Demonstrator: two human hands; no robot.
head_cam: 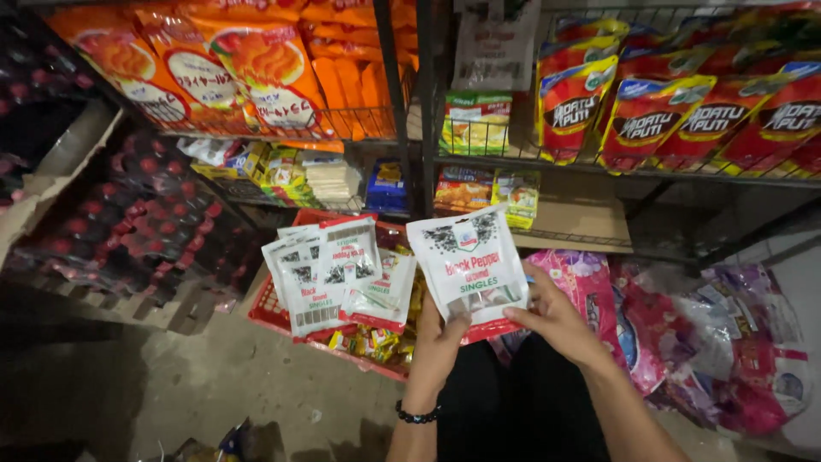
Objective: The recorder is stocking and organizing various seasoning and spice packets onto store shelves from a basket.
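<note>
A: Hands?

B: Left hand (438, 338) and right hand (554, 318) both pinch the lower edge of 1 white sachet card (467, 265), thumbs on its front, fingers behind. Card upright, held above the person's dark lap.

A: Where is it relative to the red basket (272, 310)?

B: Just right of the basket and slightly above its rim, not touching. More white sachet cards (329, 272) stand upright in the basket, fanned, with small yellow packets (376, 342) low at the basket's near side.

A: Around the basket?

B: Right of it, pink printed bags (676, 342) lie on the floor. Left of it, dark bottles with red caps (145, 231) in shrink-wrapped packs. Above it, wire shelves (530, 162): orange snack bags (256, 60) upper left, red and yellow pouches (650, 111) upper right. A black bead bracelet (417, 417) sits on the left wrist.
</note>
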